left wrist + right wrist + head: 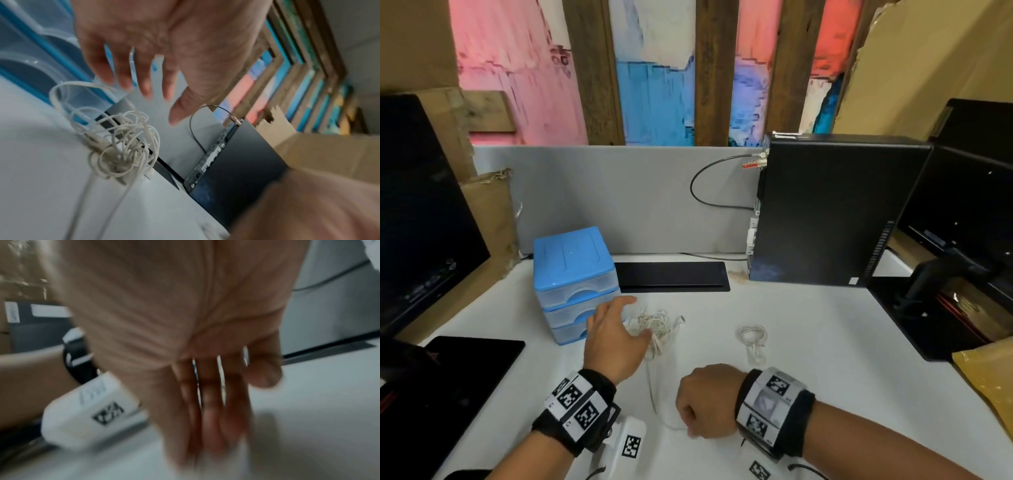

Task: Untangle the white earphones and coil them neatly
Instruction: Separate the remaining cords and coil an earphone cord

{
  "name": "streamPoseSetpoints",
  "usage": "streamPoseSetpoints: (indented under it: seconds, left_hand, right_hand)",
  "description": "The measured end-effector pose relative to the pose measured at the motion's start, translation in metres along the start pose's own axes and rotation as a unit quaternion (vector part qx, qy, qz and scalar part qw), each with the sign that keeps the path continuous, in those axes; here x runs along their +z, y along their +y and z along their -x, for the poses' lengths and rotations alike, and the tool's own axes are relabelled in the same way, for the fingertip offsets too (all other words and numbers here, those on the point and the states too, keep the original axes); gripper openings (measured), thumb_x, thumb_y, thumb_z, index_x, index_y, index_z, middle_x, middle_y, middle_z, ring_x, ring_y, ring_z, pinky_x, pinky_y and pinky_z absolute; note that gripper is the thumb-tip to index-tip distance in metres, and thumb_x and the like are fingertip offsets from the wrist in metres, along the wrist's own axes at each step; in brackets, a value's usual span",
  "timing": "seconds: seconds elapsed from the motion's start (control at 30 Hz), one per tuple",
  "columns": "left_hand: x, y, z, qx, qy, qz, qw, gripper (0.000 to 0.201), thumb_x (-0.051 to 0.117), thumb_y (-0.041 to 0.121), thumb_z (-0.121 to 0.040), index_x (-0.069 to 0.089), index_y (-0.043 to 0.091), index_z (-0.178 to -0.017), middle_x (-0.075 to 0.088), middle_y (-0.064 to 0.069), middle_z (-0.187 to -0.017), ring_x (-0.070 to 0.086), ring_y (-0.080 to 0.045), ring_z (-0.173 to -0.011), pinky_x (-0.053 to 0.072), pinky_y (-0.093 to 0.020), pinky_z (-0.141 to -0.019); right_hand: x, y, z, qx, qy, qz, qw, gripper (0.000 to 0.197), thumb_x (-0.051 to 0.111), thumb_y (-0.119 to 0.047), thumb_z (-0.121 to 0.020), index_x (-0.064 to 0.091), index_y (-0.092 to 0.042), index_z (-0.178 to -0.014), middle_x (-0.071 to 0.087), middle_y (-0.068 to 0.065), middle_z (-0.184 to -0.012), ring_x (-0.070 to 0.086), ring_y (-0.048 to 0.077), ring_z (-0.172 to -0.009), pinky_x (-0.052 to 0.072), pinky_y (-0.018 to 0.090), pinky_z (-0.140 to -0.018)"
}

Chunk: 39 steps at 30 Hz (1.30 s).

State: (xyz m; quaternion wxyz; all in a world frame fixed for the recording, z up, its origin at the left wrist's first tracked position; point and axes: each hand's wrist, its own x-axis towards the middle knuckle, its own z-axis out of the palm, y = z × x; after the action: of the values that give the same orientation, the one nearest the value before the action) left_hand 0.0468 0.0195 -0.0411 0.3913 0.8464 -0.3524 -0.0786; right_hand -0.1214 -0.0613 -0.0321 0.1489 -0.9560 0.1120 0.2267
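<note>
A tangled bunch of white earphones point(654, 329) point(121, 146) lies on the white desk point(825, 342) in front of the blue drawers. My left hand point(633, 317) point(152, 102) hovers over its left side with fingers spread, holding nothing. One strand of cable point(652, 387) point(92, 203) trails from the tangle toward me and curves to my right hand point(688, 421) point(216, 434). That hand points its straight fingers point(207, 410) down onto the desk; blur hides whether the cable lies under them.
A second white earphone set point(753, 337) lies coiled right of the tangle. Blue plastic drawers point(575, 267), a black pad point(674, 275) and a black PC tower point(825, 212) stand behind. Monitors flank both sides. A white tagged device point(628, 442) sits by my left wrist.
</note>
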Motion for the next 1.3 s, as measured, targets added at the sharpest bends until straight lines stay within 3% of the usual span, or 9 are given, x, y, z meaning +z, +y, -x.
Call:
streamPoseSetpoints:
  seconds: [0.07, 0.2, 0.37, 0.5, 0.7, 0.8, 1.03, 1.2, 1.3]
  left_hand:
    - [0.003, -0.004, -0.009, -0.04, -0.058, -0.038, 0.997, 0.063, 0.076, 0.024, -0.081, 0.047, 0.03, -0.137, 0.05, 0.004, -0.133, 0.045, -0.026, -0.127, 0.041, -0.042, -0.108]
    - [0.012, -0.009, -0.014, -0.043, -0.119, 0.029, 0.992, 0.016, 0.067, 0.01, -0.087, 0.07, 0.026, -0.089, 0.075, 0.0, -0.092, 0.069, -0.016, -0.083, 0.057, -0.036, -0.084]
    - [-0.002, 0.022, -0.002, -0.033, -0.141, 0.215, 0.966, 0.023, 0.057, -0.003, -0.09, 0.073, 0.013, -0.088, 0.072, -0.005, -0.073, 0.066, -0.013, -0.063, 0.053, -0.023, -0.061]
    - [-0.017, 0.05, 0.012, -0.023, -0.152, 0.308, 0.939, 0.016, 0.058, 0.001, -0.092, 0.07, 0.01, -0.092, 0.071, -0.006, -0.075, 0.067, -0.017, -0.069, 0.051, -0.024, -0.063]
    - [-0.039, 0.084, 0.036, 0.069, -0.166, 0.396, 0.9, 0.016, 0.064, 0.004, -0.092, 0.073, 0.017, -0.087, 0.071, -0.006, -0.079, 0.066, -0.018, -0.074, 0.049, -0.031, -0.072]
    - [-0.046, 0.094, 0.05, 0.163, -0.211, 0.433, 0.861, 0.012, 0.073, 0.023, -0.081, 0.074, 0.021, -0.093, 0.071, -0.006, -0.085, 0.066, -0.017, -0.079, 0.052, -0.025, -0.072]
    - [-0.053, 0.083, 0.041, 0.215, -0.196, 0.416, 0.862, 0.037, 0.07, 0.028, -0.069, 0.072, 0.015, -0.103, 0.068, -0.009, -0.096, 0.061, -0.017, -0.088, 0.051, -0.025, -0.073]
    - [-0.05, 0.074, 0.036, 0.187, -0.273, 0.383, 0.863, 0.048, 0.083, 0.035, -0.07, 0.07, 0.018, -0.113, 0.072, -0.009, -0.104, 0.068, -0.02, -0.095, 0.054, -0.026, -0.078]
    - [-0.045, 0.077, 0.038, 0.174, -0.271, 0.364, 0.874, 0.025, 0.081, 0.025, -0.081, 0.074, 0.013, -0.101, 0.075, -0.009, -0.098, 0.07, -0.018, -0.088, 0.054, -0.024, -0.076]
  right_hand:
    - [-0.016, 0.005, 0.009, 0.005, -0.008, -0.02, 1.0, 0.023, 0.071, -0.036, -0.086, 0.072, -0.014, -0.093, 0.073, 0.0, -0.098, 0.067, 0.022, -0.091, 0.055, 0.034, -0.081]
    - [-0.038, 0.022, 0.016, 0.05, 0.157, -0.143, 0.976, 0.033, 0.072, -0.048, -0.084, 0.07, -0.026, -0.108, 0.071, -0.008, -0.101, 0.064, 0.013, -0.09, 0.053, 0.029, -0.085]
    - [-0.02, 0.036, 0.017, 0.1, 0.32, -0.39, 0.858, 0.024, 0.082, -0.044, -0.077, 0.07, -0.028, -0.089, 0.067, -0.009, -0.082, 0.061, 0.006, -0.069, 0.053, 0.027, -0.07]
    - [-0.003, 0.027, 0.032, 0.082, 0.302, -0.462, 0.83, 0.031, 0.084, -0.044, -0.075, 0.071, -0.027, -0.098, 0.072, 0.001, -0.091, 0.062, 0.007, -0.067, 0.05, 0.021, -0.061]
    - [0.0, 0.019, 0.059, 0.076, 0.328, -0.473, 0.815, 0.046, 0.084, -0.041, -0.074, 0.063, -0.034, -0.114, 0.065, -0.005, -0.102, 0.065, 0.01, -0.078, 0.057, 0.025, -0.073]
    - [-0.005, 0.015, 0.065, 0.029, 0.347, -0.491, 0.799, 0.02, 0.078, -0.033, -0.085, 0.068, -0.033, -0.102, 0.069, 0.0, -0.093, 0.068, 0.02, -0.076, 0.056, 0.027, -0.063]
    - [-0.029, 0.012, 0.089, -0.074, 0.398, -0.528, 0.746, 0.019, 0.062, -0.014, -0.096, 0.072, 0.001, -0.089, 0.069, 0.009, -0.071, 0.062, 0.015, -0.06, 0.05, 0.026, -0.053]
    - [-0.038, 0.006, 0.098, -0.113, 0.381, -0.587, 0.705, 0.025, 0.058, -0.015, -0.097, 0.068, 0.007, -0.09, 0.063, 0.017, -0.07, 0.058, 0.019, -0.056, 0.05, 0.028, -0.051]
    - [-0.039, 0.002, 0.098, -0.098, 0.381, -0.61, 0.688, 0.025, 0.058, -0.017, -0.097, 0.071, 0.002, -0.089, 0.063, 0.011, -0.065, 0.055, 0.019, -0.053, 0.047, 0.028, -0.049]
